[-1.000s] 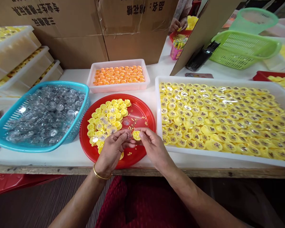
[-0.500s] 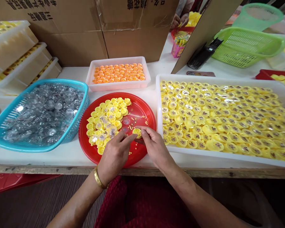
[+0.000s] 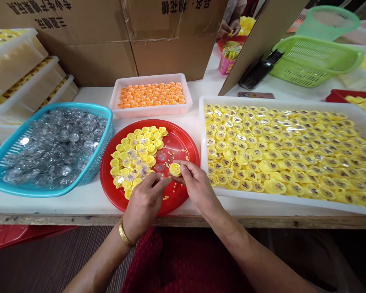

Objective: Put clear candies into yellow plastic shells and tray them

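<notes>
My right hand (image 3: pixel 199 185) pinches a small round yellow plastic piece (image 3: pixel 175 169) over the red round tray (image 3: pixel 184 140). Just left of it, my left hand (image 3: pixel 144 201) has thumb and forefinger pressed together, apart from the piece; what they hold, if anything, is too small to make out. Many similar yellow pieces (image 3: pixel 128 156) are heaped on the tray's left side, some with clear discs over them. Loose clear discs (image 3: pixel 161 156) and tiny pale pellets (image 3: pixel 166 197) lie on the tray's bare right part.
A blue basket (image 3: pixel 109 136) of clear plastic discs stands left. Behind is a white tray (image 3: pixel 114 110) of orange pieces; right, a large white tray (image 3: pixel 203 142) of yellow pieces with printed discs. Stacked tubs (image 3: pixel 21 87), cardboard (image 3: pixel 94 61) and a green basket (image 3: pixel 317 61) stand farther back. Another person's hands (image 3: pixel 230 29) work behind.
My left hand has drawn back slightly left and down from the yellow piece, whose top now shows more fully. My right hand still holds it.
</notes>
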`<state>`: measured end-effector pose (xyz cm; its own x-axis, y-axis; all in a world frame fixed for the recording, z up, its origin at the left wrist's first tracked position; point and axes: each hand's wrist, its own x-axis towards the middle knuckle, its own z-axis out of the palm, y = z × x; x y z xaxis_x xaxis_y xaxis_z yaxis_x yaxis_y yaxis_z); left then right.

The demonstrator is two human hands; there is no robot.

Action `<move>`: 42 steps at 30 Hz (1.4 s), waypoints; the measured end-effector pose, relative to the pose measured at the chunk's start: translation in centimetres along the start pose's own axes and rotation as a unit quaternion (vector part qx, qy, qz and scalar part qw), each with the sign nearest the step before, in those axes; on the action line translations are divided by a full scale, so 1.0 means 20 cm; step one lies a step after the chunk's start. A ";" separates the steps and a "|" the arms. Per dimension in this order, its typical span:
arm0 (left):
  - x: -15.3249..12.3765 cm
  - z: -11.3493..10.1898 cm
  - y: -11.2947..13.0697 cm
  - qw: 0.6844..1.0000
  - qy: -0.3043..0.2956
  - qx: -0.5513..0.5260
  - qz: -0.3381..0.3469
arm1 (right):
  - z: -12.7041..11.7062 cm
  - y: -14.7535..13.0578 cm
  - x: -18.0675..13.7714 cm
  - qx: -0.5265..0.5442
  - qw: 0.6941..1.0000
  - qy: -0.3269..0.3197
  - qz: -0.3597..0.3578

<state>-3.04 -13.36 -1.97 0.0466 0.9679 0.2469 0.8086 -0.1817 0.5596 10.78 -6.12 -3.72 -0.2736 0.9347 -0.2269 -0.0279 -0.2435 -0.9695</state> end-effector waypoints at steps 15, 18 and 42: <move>0.10 -0.01 0.05 0.681 0.062 -0.649 -0.332 | 0.02 -0.06 -0.06 0.198 0.977 -0.038 0.065; 0.10 0.01 0.05 0.668 0.062 -0.665 -0.328 | 0.02 -0.06 -0.06 0.221 0.972 -0.040 0.066; 0.11 0.08 0.08 0.732 0.097 -0.577 -0.350 | 0.00 -0.03 -0.08 0.020 1.000 -0.009 -0.021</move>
<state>-0.74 -11.25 -1.83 -0.3165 0.8714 -0.3749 -0.4440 0.2132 0.8703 11.16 -7.42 -2.76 -0.2884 0.9397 -0.1836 -0.0791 -0.2145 -0.9735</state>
